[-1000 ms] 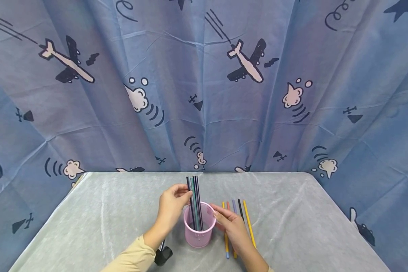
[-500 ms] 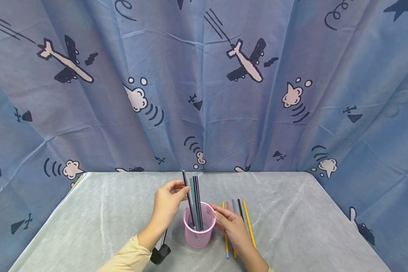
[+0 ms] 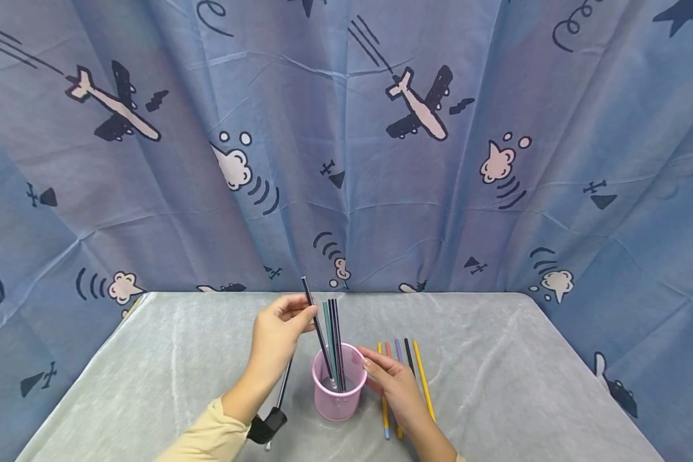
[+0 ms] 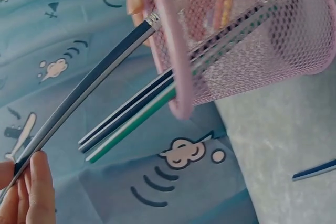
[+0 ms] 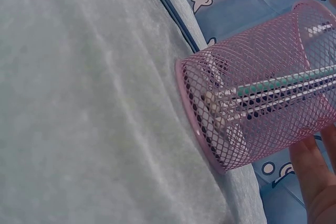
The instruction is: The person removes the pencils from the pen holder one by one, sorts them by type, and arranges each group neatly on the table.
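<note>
I am seeing the left hand (image 3: 283,327) pinching a dark pencil (image 3: 320,340) — tilted, its silver end sitting at the mouth of the pink mesh cup (image 3: 336,407). The right hand (image 3: 401,388) is holding the cup's side near the rim. More pencils (image 3: 331,333) are leaning inside. Coloured pencils (image 3: 421,369) are lying on the grey cloth (image 3: 508,385), partly behind the right hand; another pencil (image 3: 283,385) is lying left of the cup.

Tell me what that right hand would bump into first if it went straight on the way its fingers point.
Most likely the pink mesh cup: the right hand is right at its side, though exact contact is hard to judge.
</note>
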Demonstrator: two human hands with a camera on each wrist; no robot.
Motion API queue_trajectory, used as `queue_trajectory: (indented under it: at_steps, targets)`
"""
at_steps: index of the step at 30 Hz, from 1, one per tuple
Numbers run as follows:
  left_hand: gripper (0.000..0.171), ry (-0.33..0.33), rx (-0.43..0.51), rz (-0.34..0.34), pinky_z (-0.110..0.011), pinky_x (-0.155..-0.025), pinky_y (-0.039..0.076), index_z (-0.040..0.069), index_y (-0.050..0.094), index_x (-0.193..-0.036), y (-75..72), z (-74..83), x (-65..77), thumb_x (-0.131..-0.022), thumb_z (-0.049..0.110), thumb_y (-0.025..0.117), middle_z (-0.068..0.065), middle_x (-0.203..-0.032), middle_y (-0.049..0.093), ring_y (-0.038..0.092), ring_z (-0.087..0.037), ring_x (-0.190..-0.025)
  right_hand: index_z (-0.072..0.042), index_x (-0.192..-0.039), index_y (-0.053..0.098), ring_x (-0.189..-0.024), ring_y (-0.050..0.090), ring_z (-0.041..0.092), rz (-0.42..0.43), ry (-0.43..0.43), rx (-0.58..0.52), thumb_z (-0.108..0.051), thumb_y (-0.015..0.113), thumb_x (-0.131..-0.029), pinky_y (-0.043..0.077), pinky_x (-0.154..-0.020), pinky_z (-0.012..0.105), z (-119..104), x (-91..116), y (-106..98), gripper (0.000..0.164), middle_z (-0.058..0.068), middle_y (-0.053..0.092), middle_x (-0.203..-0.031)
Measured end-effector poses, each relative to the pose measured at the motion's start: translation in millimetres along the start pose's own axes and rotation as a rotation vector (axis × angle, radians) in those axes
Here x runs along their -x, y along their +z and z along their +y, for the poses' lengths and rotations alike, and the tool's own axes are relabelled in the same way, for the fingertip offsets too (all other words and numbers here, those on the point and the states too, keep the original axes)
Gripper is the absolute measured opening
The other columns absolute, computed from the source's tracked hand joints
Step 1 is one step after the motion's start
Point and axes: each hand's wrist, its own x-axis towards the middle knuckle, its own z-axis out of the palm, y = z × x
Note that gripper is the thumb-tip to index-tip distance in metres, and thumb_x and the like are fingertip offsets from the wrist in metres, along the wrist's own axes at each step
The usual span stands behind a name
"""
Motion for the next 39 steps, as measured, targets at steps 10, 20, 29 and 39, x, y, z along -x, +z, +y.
queue_trajectory:
  at_steps: [10, 20, 29, 39]
  targets:
    - [0.022, 0.015, 0.016, 0.02, -0.022, -0.074, 0.063, -0.009, 0.067, -0.109, -11.8, 15.9, 2.9, -0.089, 0.0, 0.069, -0.023, -0.107, 0.071, 0.068, -0.001, -0.081, 0.014, -0.135, 0.05, -0.106, 0.066, 0.002, 0.008, 0.004, 0.014, -0.01, 0.06, -0.097, 0.057, -0.098, 0.031, 0, 0, 0, 0.046, 0.023, 0.061, -0.135]
    - [0.021, 0.008, 0.034, 0.056, -0.025, -0.074, 0.064, -0.009, 0.067, -0.108, -26.3, 16.8, 2.4, -0.089, -0.002, 0.069, -0.016, -0.103, 0.073, 0.069, -0.002, -0.082, 0.013, -0.135, 0.051, -0.106, 0.065, 0.001, 0.01, 0.008, 0.021, -0.01, 0.06, -0.097, 0.056, -0.1, 0.033, 0, 0, 0, 0.045, 0.023, 0.06, -0.136]
    - [0.025, -0.039, 0.024, 0.055, -0.025, -0.074, 0.064, -0.012, 0.065, -0.111, -42.1, 15.4, 1.3, -0.089, -0.001, 0.069, -0.004, -0.096, 0.074, 0.068, 0.0, -0.08, 0.012, -0.135, 0.052, -0.106, 0.066, 0.001, 0.021, 0.023, 0.023, -0.011, 0.061, -0.097, 0.056, -0.099, 0.032, -1, 0, 1, 0.045, 0.019, 0.063, -0.133]
    - [0.024, -0.086, -0.077, 0.01, -0.022, -0.069, 0.063, -0.012, 0.067, -0.11, -53.0, 6.8, -0.6, -0.089, -0.002, 0.068, -0.014, -0.097, 0.073, 0.067, 0.001, -0.077, 0.012, -0.134, 0.053, -0.105, 0.066, 0.001, 0.03, 0.018, 0.027, -0.01, 0.061, -0.097, 0.058, -0.095, 0.028, 2, -2, -1, 0.045, 0.019, 0.064, -0.133]
